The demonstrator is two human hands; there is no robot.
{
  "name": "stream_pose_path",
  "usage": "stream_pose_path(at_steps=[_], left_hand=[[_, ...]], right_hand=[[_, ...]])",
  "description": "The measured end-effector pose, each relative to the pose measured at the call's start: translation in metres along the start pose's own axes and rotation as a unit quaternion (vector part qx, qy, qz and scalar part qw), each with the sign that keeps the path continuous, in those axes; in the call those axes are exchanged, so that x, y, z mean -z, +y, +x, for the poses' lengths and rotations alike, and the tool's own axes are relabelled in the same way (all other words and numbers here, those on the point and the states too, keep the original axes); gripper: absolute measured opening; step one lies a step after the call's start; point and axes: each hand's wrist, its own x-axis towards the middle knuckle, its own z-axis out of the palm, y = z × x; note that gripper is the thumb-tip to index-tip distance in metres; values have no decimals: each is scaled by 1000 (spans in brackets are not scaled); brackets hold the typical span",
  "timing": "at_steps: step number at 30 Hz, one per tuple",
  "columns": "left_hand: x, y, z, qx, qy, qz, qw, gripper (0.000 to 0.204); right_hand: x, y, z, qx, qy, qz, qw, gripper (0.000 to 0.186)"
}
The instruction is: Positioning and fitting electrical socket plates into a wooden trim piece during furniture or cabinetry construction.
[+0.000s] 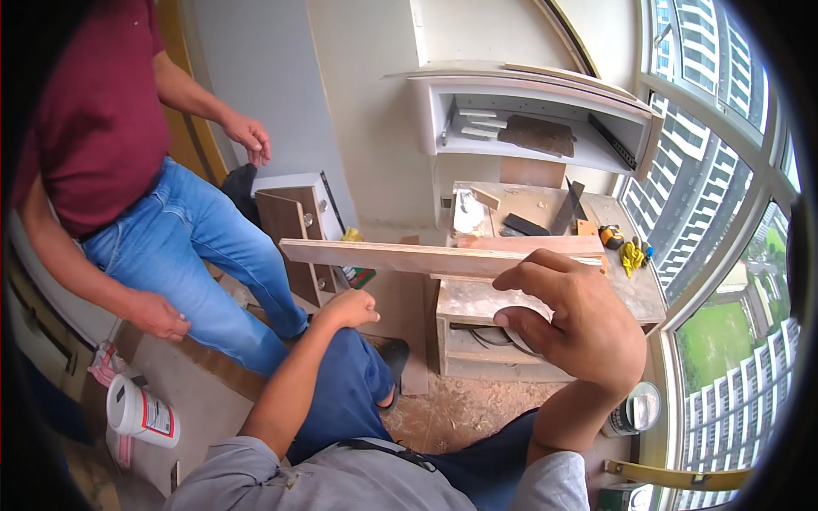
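Pale wood, flat and smooth-faced, the long plank (426, 256) lies across the middle, its long axis running from nine o'clock to three o'clock, slightly lower at the right. The right hand (573, 319) curls over its right end, fingers clamped on the edge. The left hand (348, 308), a loose fist, sits just below the plank at six o'clock, above a sawdust-strewn floor (460, 413).

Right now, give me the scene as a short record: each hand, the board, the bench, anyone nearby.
left hand: fist on own knee, holds nothing
right hand: raised, pinching a thin pale strip
board: long, lies across the bench top
bench: scraps and tools on it
person: stands at left, hands empty
tub: white, on floor
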Motion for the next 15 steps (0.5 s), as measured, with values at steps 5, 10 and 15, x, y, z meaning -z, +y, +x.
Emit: stream_pose_path(at_steps=[5,10,15], left_hand=[[-1,16,-3,41,-25,17,999,39],[6,24,-12,77,-46,-2,996,35],[8,24,-13,76,-47,-3,996,34]], right_hand=[[-3,3,-3,-1,-6,-16,1000,25],[0,0,1,-14,-29,-26,999,28],[7,2,-2,-23,-2,7,1000,31]])
